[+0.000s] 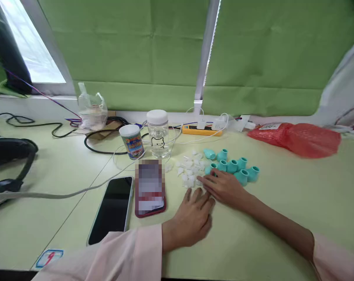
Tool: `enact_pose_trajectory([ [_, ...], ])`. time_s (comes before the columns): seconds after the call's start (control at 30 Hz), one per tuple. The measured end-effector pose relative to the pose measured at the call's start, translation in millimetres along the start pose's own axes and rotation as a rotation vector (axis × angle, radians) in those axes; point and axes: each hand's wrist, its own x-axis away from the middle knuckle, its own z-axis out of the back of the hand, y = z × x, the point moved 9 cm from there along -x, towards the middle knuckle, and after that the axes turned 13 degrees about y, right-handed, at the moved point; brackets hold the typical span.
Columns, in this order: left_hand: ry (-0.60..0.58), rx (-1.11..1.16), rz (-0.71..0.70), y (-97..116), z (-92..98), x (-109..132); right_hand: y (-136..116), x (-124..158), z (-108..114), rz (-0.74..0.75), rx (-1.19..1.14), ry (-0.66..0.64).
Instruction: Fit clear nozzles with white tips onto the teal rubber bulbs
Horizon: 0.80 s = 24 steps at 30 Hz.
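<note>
Nearest: pink sleeves [130, 253] on the pale table [282, 218]. Left hand [192, 219] palm down, fingers loosely bent and slightly apart, tips at the near edge of a scatter of small white pieces [190, 164]. Left of it, a dark-screened phone [114, 208] and a red-edged item [150, 187], face blurred.

Right hand [224, 186] a little farther out, fingers stretched leftward and partly spread, between the white pieces and a cluster of hollow teal pieces [232, 166]; most show round openings. Undersides of both hands hidden; cannot tell whether either grips anything.

Step in hand, by my judgement: fingertip handling of the white pieces, hands close together. Lifting one would call for a light, precise pinch, neighbours left undisturbed.

Beyond: labelled canister [132, 142], white-lidded clear jar [158, 136], orange power strip [190, 130], red plastic bag [306, 138]. Farthest, green blinds [112, 47].
</note>
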Motion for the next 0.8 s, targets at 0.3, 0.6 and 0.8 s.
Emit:
enact_pose_trajectory([
  [0.3,-0.019,0.02,-0.091,9,4.2,1,-3,-4,3,0.009,0.034,0.009],
  [0.6,0.099,0.236,0.111,-12,7.7,-1,-11,11,68,-0.066,-0.39,0.623],
  [0.8,0.266,0.675,0.445,-48,4.3,7,-26,22,62,-0.38,-0.853,0.534],
])
